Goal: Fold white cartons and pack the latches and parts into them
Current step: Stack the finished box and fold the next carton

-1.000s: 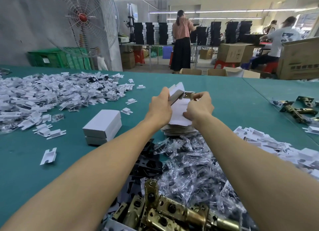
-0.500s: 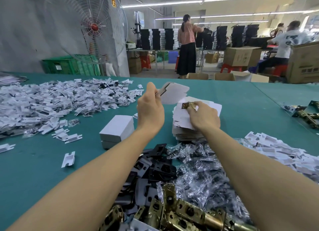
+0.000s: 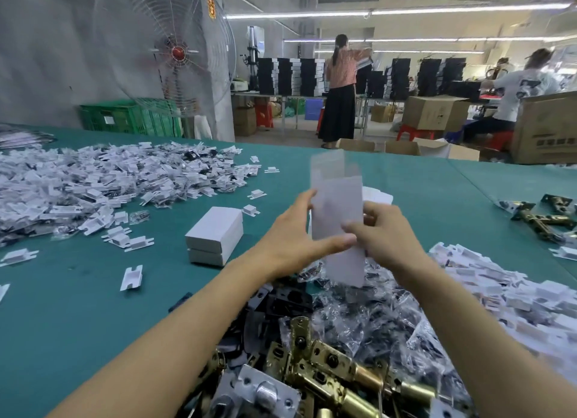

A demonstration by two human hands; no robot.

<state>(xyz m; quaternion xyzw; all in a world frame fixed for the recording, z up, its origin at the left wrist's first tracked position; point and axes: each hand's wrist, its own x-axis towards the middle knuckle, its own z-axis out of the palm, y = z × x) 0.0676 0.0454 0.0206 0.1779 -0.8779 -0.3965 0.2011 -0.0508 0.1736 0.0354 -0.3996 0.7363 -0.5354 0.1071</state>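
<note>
Buckling is the danger: my left hand (image 3: pixel 293 233) and right hand (image 3: pixel 384 239) pinch the carton (image 3: pixel 337 211) upright in the air over the middle of the table (image 3: pixel 78 308), and uneven squeezing could crease it, or let it slip. It is thin, flat white cardboard; crinkly bagged parts (image 3: pixel 359 324) and hard brass latches (image 3: pixel 327 374) lie by the near edge.

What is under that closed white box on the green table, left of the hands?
Another closed white carton lies under the top carton, resting on the green table. What either holds is hidden.
</note>
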